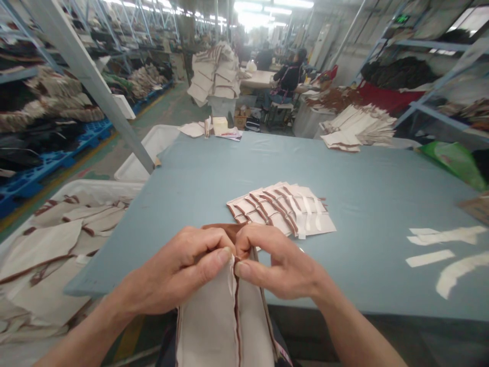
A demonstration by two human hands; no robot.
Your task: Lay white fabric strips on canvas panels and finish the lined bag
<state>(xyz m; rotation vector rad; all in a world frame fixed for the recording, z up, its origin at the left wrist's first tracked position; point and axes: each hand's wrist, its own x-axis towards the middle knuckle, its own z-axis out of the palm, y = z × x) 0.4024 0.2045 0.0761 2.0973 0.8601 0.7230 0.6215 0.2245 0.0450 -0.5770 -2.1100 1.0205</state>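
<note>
The left hand (193, 269) and the right hand (277, 260) both pinch one piece (208, 326) at its seam (237, 316); beyond them, a stack (280, 211) lies on the bench (191, 178).

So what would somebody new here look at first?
Probably the left grip and right grip, front and centre, pinching a pale piece with a brown seam. Just beyond, a fan of brown-trimmed pieces lies on the blue table, with white strips off to the right.

White glare from ceiling lights (248, 7) at the back, hazy distance, stretched edges.
</note>
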